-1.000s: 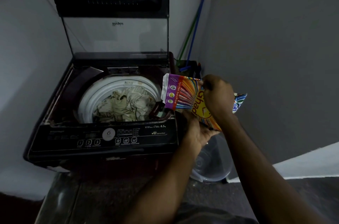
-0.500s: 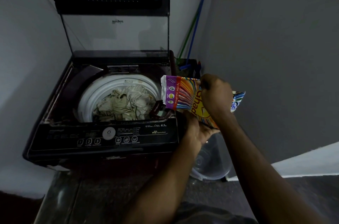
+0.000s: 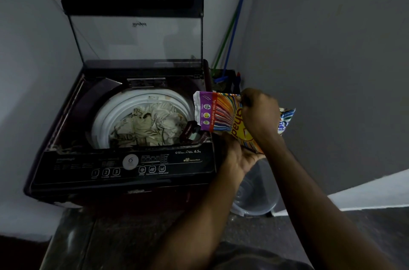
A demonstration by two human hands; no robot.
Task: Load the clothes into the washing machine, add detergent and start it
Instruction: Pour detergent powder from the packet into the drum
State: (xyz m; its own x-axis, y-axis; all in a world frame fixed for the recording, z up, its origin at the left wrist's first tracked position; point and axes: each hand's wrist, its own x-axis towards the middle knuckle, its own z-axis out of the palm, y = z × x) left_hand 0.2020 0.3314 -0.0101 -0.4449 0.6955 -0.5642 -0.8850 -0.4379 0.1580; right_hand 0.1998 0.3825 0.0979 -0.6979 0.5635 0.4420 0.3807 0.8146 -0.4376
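My left hand [image 3: 239,157] cups, and my right hand's [image 3: 260,114] fingers grip, the bright striped plastic detergent packet [image 3: 218,114]. It has barely shifted, still just right of the dark top-loading washing machine [image 3: 132,168]. Pale clothes [image 3: 150,126] are loaded, and pouring seems next.

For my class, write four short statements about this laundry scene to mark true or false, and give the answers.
1. The glass lid of the dark top-loading washing machine is closed. False: the lid stands raised.
2. Pale crumpled clothes lie in the white-rimmed drum. True.
3. The colourful striped detergent packet rests on the control panel. False: the right hand grips the packet from above and the left hand holds it from below, at the machine's right edge.
4. A clear plastic tub sits low beside the machine's right side. True.
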